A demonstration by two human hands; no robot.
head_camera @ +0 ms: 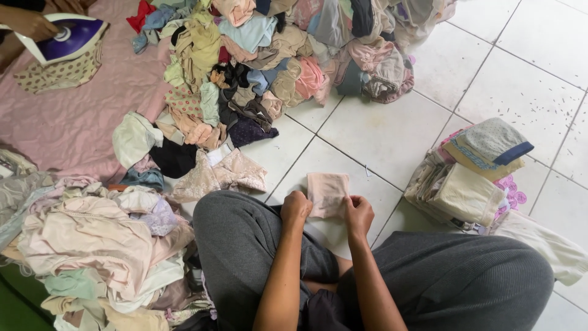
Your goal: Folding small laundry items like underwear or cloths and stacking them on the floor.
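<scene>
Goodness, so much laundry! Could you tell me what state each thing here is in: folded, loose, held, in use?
Small pink cloth: folded flat, held by both hands.
Left hand: gripping the cloth's left edge.
Right hand: gripping its right edge.
Stack of clothes: folded, on the tiled floor.
Big heap of clothes: loose, unfolded.
Near pile: crumpled, unfolded.
Iron: held by another person, resting on spotted fabric.
Pink sheet: spread flat.

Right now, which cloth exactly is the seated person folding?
Find the grey-trousered knees at the bottom. Just above them, the left hand and right hand hold a small pale pink cloth over the white floor tiles; unlike the heaps around, it is flat.
</scene>
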